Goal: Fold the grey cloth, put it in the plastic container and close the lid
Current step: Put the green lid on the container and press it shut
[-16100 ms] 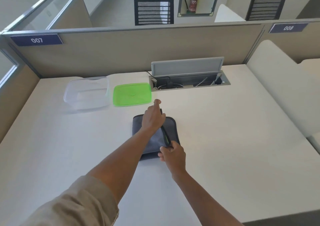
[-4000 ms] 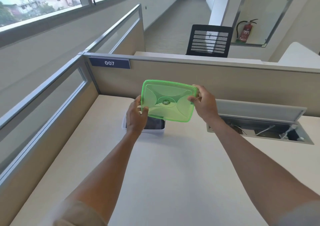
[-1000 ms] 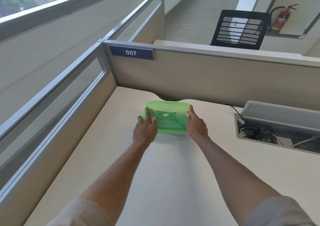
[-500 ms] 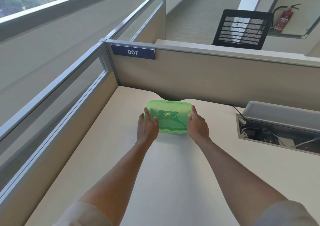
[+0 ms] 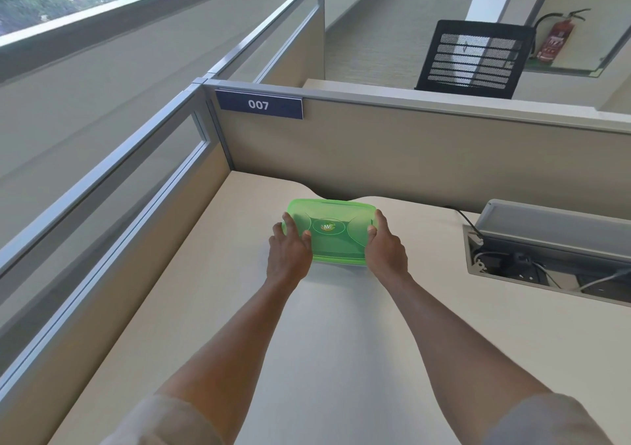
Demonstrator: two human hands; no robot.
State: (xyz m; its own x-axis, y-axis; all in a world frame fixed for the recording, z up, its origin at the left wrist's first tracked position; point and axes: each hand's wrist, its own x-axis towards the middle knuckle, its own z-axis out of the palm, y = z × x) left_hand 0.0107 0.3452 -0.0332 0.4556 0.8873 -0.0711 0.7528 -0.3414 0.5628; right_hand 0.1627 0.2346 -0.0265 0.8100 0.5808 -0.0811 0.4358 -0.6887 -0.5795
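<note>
The green lid [image 5: 333,231] lies flat on top of the clear plastic container [image 5: 341,262], of which only a thin strip shows under the lid's near edge. The container stands on the white desk near the back partition. My left hand [image 5: 288,255] presses on the lid's left side, fingers on top. My right hand [image 5: 384,246] grips the lid's right side, thumb on its corner. The grey cloth is hidden under the lid.
An open cable tray [image 5: 546,263] with sockets and wires is sunk into the desk [image 5: 324,342] to the right. Beige partitions [image 5: 409,158] wall the desk at the back and left, with a "007" plate [image 5: 259,104]. A black chair [image 5: 473,59] stands beyond.
Since four seconds ago the lid came down from the air onto the container. Over the last second both hands stay on its sides, barely shifting.
</note>
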